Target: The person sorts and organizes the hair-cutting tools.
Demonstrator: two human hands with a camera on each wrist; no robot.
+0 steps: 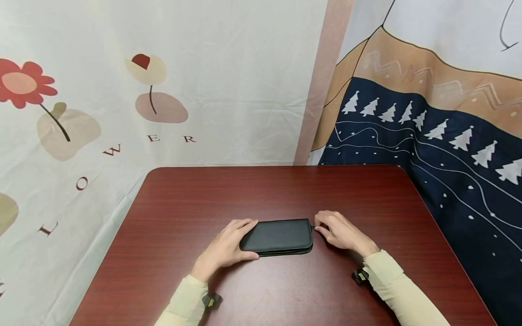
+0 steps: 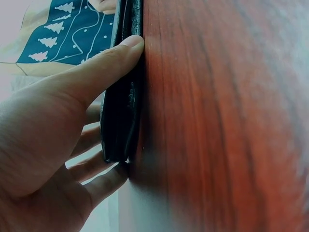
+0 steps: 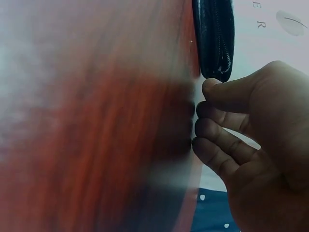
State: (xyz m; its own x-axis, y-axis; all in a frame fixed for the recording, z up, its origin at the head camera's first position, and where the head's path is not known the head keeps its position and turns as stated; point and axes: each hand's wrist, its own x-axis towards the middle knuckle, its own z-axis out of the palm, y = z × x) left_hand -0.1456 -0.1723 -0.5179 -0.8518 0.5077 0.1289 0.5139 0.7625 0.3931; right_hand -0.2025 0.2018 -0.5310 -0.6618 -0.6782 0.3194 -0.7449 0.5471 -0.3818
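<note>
A black long wallet (image 1: 281, 236) lies flat on the table, with rounded corners and a zipper (image 3: 220, 41) along its edge. My left hand (image 1: 225, 244) grips its left end, the thumb along the near edge and the fingers around the far side. Off the right end, my right hand (image 1: 341, 230) pinches a short dark zipper pull (image 1: 313, 226) between thumb and curled fingers. Those fingertips mostly hide the pull. Seen from the left wrist, the wallet (image 2: 118, 121) stays closed at the end in my left hand.
The dark red wooden table (image 1: 277, 190) has rounded far corners. Behind it hangs a pale curtain (image 1: 244, 81) with printed flowers and letters. A navy and tan printed cloth (image 1: 383, 145) hangs at the right. Each wrist wears a small black camera (image 1: 212, 300).
</note>
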